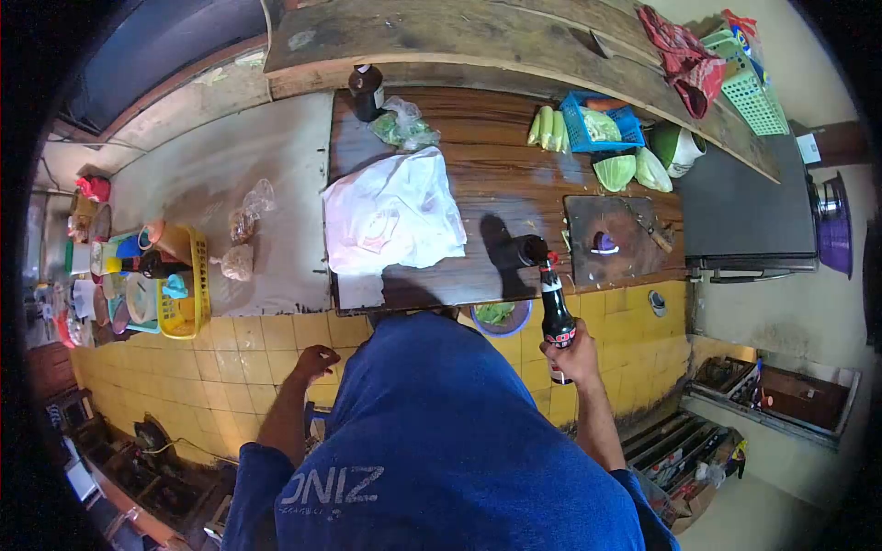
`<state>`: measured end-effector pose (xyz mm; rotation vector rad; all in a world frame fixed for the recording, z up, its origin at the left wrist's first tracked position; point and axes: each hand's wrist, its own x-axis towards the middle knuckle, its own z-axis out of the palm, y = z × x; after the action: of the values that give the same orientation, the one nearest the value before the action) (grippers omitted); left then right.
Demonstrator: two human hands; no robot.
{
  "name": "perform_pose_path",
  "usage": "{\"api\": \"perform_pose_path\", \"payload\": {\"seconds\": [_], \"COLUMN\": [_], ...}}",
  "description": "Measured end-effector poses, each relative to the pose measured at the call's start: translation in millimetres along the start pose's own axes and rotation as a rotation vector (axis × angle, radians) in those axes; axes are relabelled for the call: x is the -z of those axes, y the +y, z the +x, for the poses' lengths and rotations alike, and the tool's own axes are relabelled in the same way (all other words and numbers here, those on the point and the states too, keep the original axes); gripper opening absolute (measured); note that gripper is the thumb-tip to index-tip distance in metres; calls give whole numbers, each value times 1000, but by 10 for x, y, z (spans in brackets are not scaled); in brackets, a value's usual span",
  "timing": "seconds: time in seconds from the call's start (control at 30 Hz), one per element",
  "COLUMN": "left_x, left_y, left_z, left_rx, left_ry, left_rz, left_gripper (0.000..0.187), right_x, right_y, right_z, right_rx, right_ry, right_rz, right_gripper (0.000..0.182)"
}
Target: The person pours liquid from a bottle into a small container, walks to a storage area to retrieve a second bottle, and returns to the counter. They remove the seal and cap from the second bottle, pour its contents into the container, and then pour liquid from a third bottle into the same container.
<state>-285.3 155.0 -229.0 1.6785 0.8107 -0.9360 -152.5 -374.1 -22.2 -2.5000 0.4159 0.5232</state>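
Observation:
My right hand (571, 356) is wrapped round a dark glass bottle (557, 317) with a red cap and label, held tilted in front of the counter's edge. Beside the bottle's neck, a small dark cup (531, 250) stands on the brown wooden counter (496, 174). My left hand (317, 362) hangs at my left side over the yellow tiles, its fingers loosely curled and apart with nothing in them. A dark cutting board (597, 211) lies right of the cup, with a purple piece (604, 242) and a knife (660, 241) on it.
A white plastic bag (395, 211) covers the counter's left part, near a dark bottle (367, 92). Cabbage pieces (615, 172) and a blue basket (577, 129) are at the back right. A bowl of greens (522, 319) sits below the edge. A yellow basket (200, 275) stands left.

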Motion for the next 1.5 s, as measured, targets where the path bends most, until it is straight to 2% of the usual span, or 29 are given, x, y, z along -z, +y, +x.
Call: {"api": "perform_pose_path", "payload": {"seconds": [0.73,0.83,0.9,1.13,1.23,1.3,1.43,1.5], "left_x": [-202,-221,-261,-309,-353,-392,-502,-583], "left_y": [164,68,235,402,455,462,535,658], "left_z": [68,175,71,9,23,37,43,13], "left_rx": [1,-4,20,-14,5,38,-8,-115], "left_ry": [-26,-59,-49,-23,-22,-24,-44,-79], "left_rz": [0,20,-33,-17,13,30,68,37], "left_gripper": [30,38,29,31,33,32,30,30], "right_x": [124,154,132,22,47,22,-196,-270], "right_y": [60,-11,33,264,236,252,403,379], "right_z": [19,33,58,178,209,243,443,524], "right_rx": [58,30,3,118,67,122,168,323], "right_ry": [-19,-59,-90,-41,-81,-57,-39,65], "right_rz": [-36,5,45,49,57,55,240,292], "right_gripper": [55,57,59,64,65,65,69,71]}}
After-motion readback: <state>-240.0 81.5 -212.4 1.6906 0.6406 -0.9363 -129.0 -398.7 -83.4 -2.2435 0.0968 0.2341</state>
